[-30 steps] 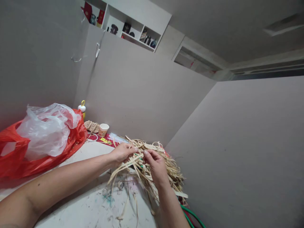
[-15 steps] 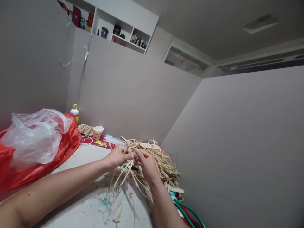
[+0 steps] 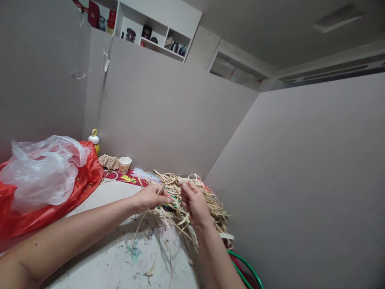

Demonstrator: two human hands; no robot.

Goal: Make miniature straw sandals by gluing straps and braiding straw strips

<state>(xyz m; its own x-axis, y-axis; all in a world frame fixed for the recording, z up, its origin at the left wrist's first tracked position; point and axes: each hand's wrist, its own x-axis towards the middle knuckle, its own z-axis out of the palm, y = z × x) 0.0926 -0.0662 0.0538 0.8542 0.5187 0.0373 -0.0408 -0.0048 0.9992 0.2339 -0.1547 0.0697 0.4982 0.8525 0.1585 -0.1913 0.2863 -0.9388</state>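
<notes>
A loose heap of pale straw strips (image 3: pixel 207 204) lies at the far right of a paint-stained white table (image 3: pixel 120 257). My left hand (image 3: pixel 150 197) is closed, pinching a few strips near the heap's left side; their ends trail down onto the table. My right hand (image 3: pixel 194 200) is raised just beside it, fingers pinched on strips that it lifts out of the heap. The two hands are a little apart, with strips running between them.
A red plastic bag with a clear bag on top (image 3: pixel 45 176) fills the left of the table. Behind stand a yellow bottle (image 3: pixel 94 140), a woven straw piece (image 3: pixel 108 161) and a paper cup (image 3: pixel 124 164). A green hose (image 3: pixel 246 269) curls at the table's right edge. Grey walls close in.
My right hand has risen and drawn away from my left, pulling strips up out of the heap. The view has shifted slightly.
</notes>
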